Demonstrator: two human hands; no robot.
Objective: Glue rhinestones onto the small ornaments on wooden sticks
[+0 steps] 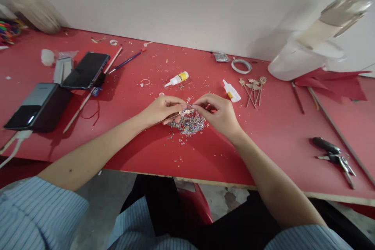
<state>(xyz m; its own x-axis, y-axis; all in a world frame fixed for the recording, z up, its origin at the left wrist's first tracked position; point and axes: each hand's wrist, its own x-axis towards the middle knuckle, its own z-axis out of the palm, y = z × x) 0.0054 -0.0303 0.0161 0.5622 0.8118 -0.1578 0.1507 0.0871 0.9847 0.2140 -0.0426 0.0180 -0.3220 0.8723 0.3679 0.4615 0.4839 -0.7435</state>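
Note:
My left hand point(165, 109) is closed, and a thin stick point(166, 119) runs back from its fingers under the palm. Opposite it, my right hand point(218, 113) pinches at the same spot, so the fingertips of both hands nearly meet. Whatever small piece sits between them is too hidden to name. Just beneath the fingers lies a loose heap of shiny mixed-colour glitter flakes point(191, 125) on the red tabletop point(164, 156). Two small glue bottles lie beyond the hands: one with a yellow label point(178, 79), the other white point(232, 91) by my right hand.
Several sticks with flower-like tops point(254, 88) lie right of the glue, near a tape roll point(241, 66). Farther right are a white tub point(295, 60) and keys point(336, 158). A phone point(87, 70), a power bank point(36, 105) and a paintbrush point(125, 61) occupy the left.

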